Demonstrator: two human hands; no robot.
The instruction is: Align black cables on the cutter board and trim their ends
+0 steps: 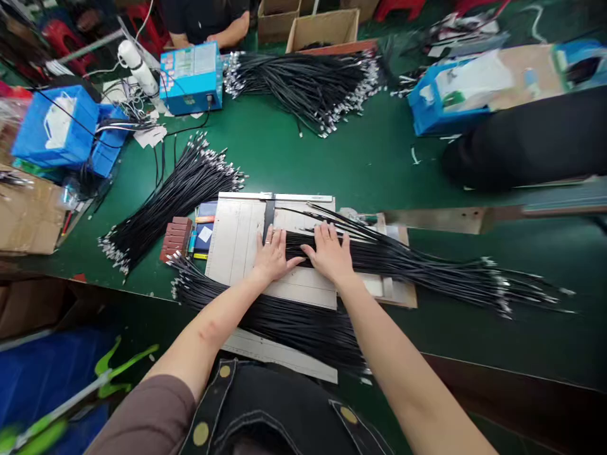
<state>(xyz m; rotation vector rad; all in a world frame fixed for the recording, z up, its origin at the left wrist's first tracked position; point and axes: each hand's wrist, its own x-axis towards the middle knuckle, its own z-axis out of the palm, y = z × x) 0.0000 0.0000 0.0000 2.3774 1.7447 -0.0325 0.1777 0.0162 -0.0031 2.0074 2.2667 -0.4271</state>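
Note:
A bundle of thin black cables point(389, 260) with silvery ends lies across a pale board with ruled lines point(234, 243). My left hand point(274, 258) lies flat on the board at the bundle's left end, fingers stretched and close to a dark strip. On top of the cables rests my right hand point(331, 254), its fingers extended and its thumb toward the left one. Several cables stray above the bundle behind my right fingers. Nearer my body, a second cable bundle point(294, 325) runs below the board, under my forearms.
More black cables lie at left point(165, 199) and at the back point(298, 82). A long flat metal arm point(441, 220) extends right of the board, below a large dark object point(526, 139). Blue bins point(57, 126), a blue box point(192, 79) and a person's arm point(232, 30) are farther off.

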